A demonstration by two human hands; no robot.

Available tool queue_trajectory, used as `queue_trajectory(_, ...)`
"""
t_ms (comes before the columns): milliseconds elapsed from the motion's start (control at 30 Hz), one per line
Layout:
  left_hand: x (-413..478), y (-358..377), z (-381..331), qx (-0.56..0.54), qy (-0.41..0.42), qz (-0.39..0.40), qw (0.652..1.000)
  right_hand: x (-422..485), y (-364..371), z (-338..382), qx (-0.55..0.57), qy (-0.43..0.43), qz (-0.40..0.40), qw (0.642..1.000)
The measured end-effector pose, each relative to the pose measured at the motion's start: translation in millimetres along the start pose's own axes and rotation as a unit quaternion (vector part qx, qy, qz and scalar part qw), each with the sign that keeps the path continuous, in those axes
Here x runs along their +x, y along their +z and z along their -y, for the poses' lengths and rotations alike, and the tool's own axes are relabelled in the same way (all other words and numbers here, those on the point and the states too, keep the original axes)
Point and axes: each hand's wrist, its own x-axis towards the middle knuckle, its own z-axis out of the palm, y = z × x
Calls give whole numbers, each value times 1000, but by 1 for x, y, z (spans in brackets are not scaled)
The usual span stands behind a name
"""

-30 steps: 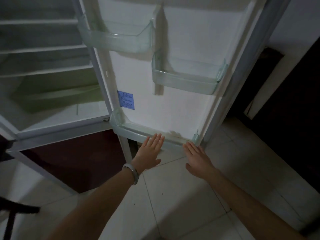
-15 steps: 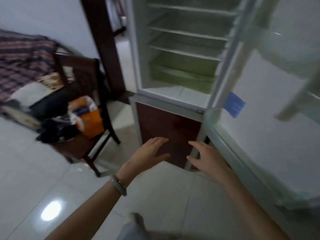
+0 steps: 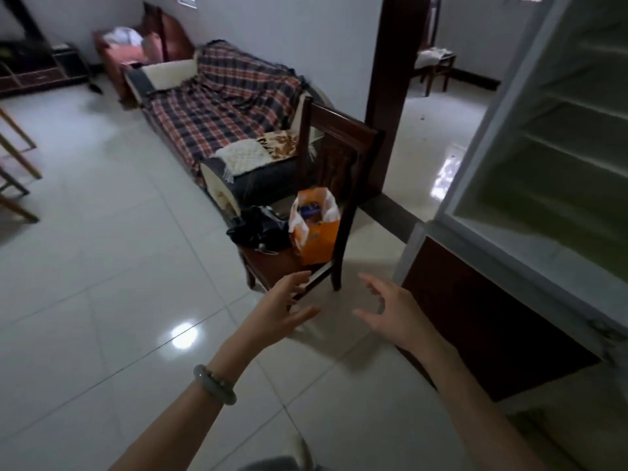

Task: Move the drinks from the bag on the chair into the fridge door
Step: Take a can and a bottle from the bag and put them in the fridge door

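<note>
- Both hands are empty with fingers spread: the left hand [image 3: 283,309], a pale bangle [image 3: 214,384] on its wrist, and the right hand [image 3: 390,312] reach forward side by side over the floor, palms turned toward each other.
- Glossy white floor tiles [image 3: 102,249] lie bare and wide to the left, with wooden furniture legs [image 3: 17,164] at the far left edge.
- Along the back wall stands a sofa [image 3: 217,110] under a plaid blanket.
- Just ahead of the fingertips stands a dark wooden chair [image 3: 326,185]; the left fingers overlap the front edge of its seat in this view.
- On the seat, an orange bag [image 3: 316,229] stands upright and open, against the chair back, something blue showing inside it; a black bundle [image 3: 258,229] lies just beside it on the left.
- Behind the chair rises a dark door frame [image 3: 390,96], open floor beyond it.
- At the right edge stands the fridge [image 3: 543,185], its compartment open, shelves blurred.
</note>
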Motion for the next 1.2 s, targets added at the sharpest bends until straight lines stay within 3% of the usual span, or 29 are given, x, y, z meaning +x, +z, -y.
queue_trajectory(500, 92, -73, 90, -33, -70, -17, 997, 164, 60, 43, 27, -9, 24, 999)
queue_trajectory(967, 323, -97, 143, 4, -105, 65, 992, 384, 36, -10, 62, 44, -1, 997)
queue_trajectory(1200, 420, -82, 167, 115, -97, 122, 981, 456, 26, -48, 70, 108, -9, 992)
